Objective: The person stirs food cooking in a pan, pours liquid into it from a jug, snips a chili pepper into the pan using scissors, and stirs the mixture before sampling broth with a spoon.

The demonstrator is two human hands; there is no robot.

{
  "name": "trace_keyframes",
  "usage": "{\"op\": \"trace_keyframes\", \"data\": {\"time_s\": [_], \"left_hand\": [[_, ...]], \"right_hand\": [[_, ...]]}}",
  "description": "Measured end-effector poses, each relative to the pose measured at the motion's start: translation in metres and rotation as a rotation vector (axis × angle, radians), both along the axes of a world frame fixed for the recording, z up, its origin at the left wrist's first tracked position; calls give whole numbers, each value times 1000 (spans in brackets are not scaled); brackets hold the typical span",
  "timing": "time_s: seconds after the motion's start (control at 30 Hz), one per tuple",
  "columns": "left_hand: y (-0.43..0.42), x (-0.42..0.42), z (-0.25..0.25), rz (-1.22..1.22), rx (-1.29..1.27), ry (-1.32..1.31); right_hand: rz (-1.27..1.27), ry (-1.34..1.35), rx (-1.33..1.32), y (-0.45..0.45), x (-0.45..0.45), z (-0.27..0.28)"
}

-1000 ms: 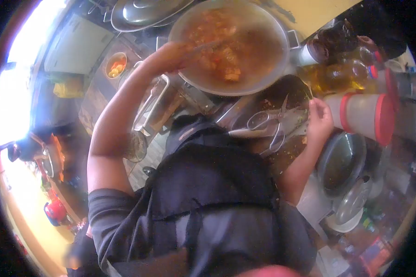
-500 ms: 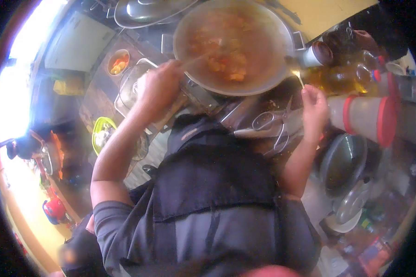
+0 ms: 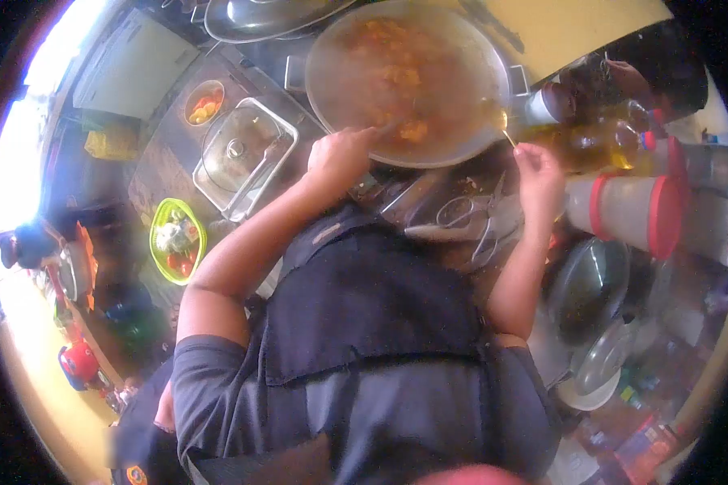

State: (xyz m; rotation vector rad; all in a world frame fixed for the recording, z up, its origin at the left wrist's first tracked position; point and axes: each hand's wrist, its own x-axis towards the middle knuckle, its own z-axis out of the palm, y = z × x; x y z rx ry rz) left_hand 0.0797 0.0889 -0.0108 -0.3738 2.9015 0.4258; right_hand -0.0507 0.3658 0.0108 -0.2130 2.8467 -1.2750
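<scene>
A large round pan [image 3: 493,48] holds steaming reddish-orange food [image 3: 400,77]. My left hand [image 3: 340,160] is closed round the handle of a utensil at the pan's near-left edge; the part over the food is blurred. At the right rim, my right hand [image 3: 539,166] pinches a thin golden utensil [image 3: 505,128], its head by the rim. Scissors and another looped-handle tool [image 3: 485,212] lie below the pan, left of my right forearm.
A lidded glass dish [image 3: 236,153], a bowl of cut vegetables [image 3: 205,103] and a green basket [image 3: 158,242] stand left. Oil bottles [image 3: 603,145] and red-lidded containers [image 3: 627,212] are right. Another person's hand [image 3: 629,79] shows upper right; a dark-clothed person [image 3: 150,420] is lower left.
My left hand has moved right, after drawing back from over the pan. My right hand has raised the golden utensil toward the pan's rim. More of the glass dish and green basket shows.
</scene>
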Motion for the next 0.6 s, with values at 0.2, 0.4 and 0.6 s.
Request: {"op": "trace_keyframes", "data": {"time_s": [0.2,0.4,0.6], "left_hand": [[-3,9,9,58,43,21],[-12,16,29,270,247,153],[-11,25,38,425,404,302]], "right_hand": [[32,67,83,-13,4,13],[66,30,198,-15,-9,7],[168,-53,138,-38,-32,5]]}}
